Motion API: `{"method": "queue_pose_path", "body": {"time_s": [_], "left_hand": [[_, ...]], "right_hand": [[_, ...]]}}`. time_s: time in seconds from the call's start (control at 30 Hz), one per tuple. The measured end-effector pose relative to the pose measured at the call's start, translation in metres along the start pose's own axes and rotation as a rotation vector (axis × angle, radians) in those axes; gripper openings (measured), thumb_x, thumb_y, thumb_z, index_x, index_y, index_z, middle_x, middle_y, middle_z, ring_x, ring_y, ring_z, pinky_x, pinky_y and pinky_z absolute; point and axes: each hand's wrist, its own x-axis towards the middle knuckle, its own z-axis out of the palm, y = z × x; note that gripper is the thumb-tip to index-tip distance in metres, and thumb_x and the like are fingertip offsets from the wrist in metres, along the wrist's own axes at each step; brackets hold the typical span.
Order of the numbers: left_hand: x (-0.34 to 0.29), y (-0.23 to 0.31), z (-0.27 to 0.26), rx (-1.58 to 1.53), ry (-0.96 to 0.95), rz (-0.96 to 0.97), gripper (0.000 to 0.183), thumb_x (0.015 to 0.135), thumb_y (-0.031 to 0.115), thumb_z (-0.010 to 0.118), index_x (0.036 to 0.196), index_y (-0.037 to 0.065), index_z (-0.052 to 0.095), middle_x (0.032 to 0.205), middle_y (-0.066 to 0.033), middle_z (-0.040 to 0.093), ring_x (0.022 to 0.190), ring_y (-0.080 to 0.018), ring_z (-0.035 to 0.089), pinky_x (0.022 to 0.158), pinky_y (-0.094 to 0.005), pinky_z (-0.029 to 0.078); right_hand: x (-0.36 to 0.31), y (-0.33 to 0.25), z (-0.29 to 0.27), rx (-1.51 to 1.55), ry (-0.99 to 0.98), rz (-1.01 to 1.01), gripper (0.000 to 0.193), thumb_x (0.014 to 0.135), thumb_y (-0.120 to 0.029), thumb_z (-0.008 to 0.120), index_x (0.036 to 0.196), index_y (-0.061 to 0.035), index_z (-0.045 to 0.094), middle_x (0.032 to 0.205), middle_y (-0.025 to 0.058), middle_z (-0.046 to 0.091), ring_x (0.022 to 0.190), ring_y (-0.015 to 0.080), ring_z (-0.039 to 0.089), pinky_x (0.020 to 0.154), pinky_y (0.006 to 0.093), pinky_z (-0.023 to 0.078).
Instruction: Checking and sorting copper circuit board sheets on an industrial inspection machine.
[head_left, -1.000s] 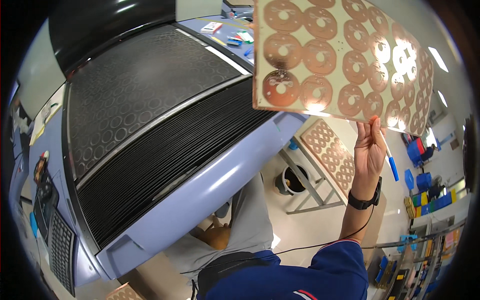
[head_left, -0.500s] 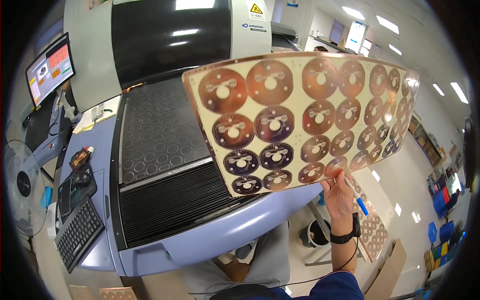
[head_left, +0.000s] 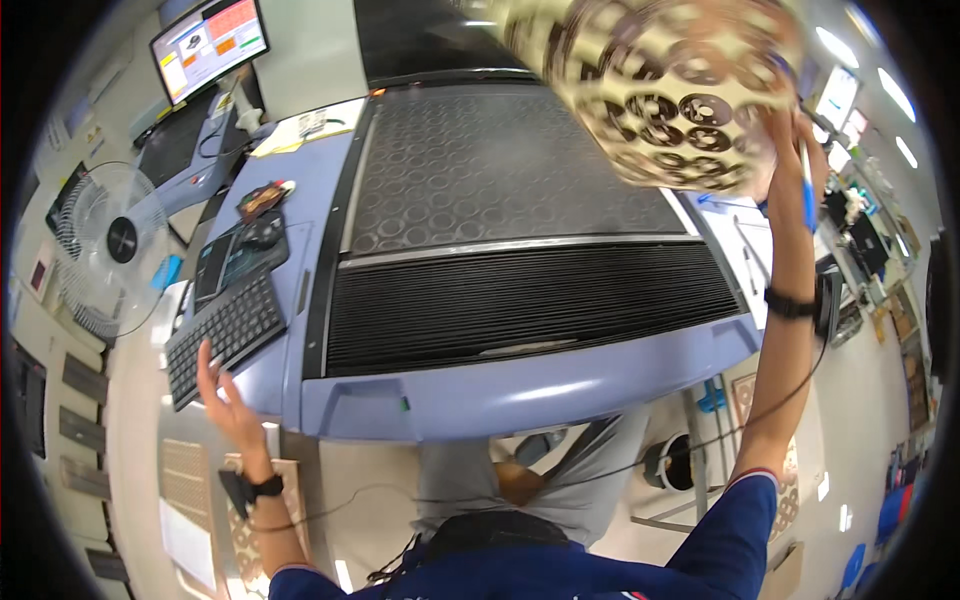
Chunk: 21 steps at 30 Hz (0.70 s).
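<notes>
High at the far right, my right hand (head_left: 795, 150) is closed on the edge of a copper-coloured circuit board panel (head_left: 690, 105) printed with rows of round patterns. The panel is tilted and smeared by motion, and its top runs out of view. A blue-and-white marker pen (head_left: 808, 190) sticks down from the same hand. At the lower left, my left hand (head_left: 230, 408) is raised with fingers apart and nothing in it, just off the front corner of a black keyboard (head_left: 228, 335).
A blue-grey machine has a dark bed with ring marks (head_left: 480, 170) and a black ribbed strip (head_left: 520, 305). Left of it are a mouse (head_left: 263, 228), a monitor (head_left: 210, 48) and a fan (head_left: 120, 240). Papers (head_left: 745, 240) lie on the right. A bin (head_left: 670, 465) stands below.
The view has swung left. My right hand has carried the panel up and away over the machine's far right, tilting it. My left hand has come into view beside the keyboard.
</notes>
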Motion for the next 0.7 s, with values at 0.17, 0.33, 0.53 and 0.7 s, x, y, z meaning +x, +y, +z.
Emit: {"method": "queue_pose_path", "body": {"time_s": [0.17,0.33,0.53,0.7], "left_hand": [[-0.003,-0.034,0.032,-0.042,0.049,-0.072,0.039,0.100,0.015,0.048,0.134,-0.004,0.054,0.131,-0.0164,0.061,0.120,-0.0257,0.057,0.098,-0.0358,0.042],[-0.001,-0.010,0.027,-0.037,0.053,-0.105,0.045,0.095,0.007,0.055,0.139,-0.001,0.049,0.129,-0.0167,0.060,0.116,-0.0239,0.058,0.094,-0.0343,0.045],[0.000,-0.021,0.034,-0.108,0.098,-0.152,0.047,0.095,0.007,0.055,0.140,0.000,0.047,0.127,-0.0164,0.060,0.116,-0.0233,0.057,0.095,-0.0341,0.044],[-0.002,-0.023,0.023,-0.079,0.131,-0.145,0.044,0.095,0.007,0.055,0.137,0.000,0.049,0.122,-0.0167,0.063,0.113,-0.0229,0.058,0.094,-0.0338,0.043]], "right_hand": [[0.004,0.027,0.108,-0.416,-0.476,-0.314,0.020,0.094,-0.022,0.066,0.101,-0.0035,0.068,0.083,0.0113,0.067,0.079,0.0160,0.064,0.075,0.0302,0.049],[-0.006,0.072,0.185,-0.313,-0.713,-0.256,0.023,0.092,-0.027,0.070,0.094,-0.0039,0.070,0.074,0.0123,0.066,0.069,0.0204,0.064,0.066,0.0340,0.050],[0.006,0.146,0.235,-0.585,-0.393,-0.646,0.033,0.081,-0.009,0.068,0.115,-0.0106,0.066,0.091,0.0128,0.071,0.088,0.0298,0.069,0.078,0.0391,0.052],[-0.125,0.150,0.256,-0.406,-1.001,0.029,0.044,0.092,-0.030,0.060,0.129,-0.0066,0.057,0.110,0.0286,0.065,0.095,0.0442,0.066,0.084,0.0510,0.052]]}}
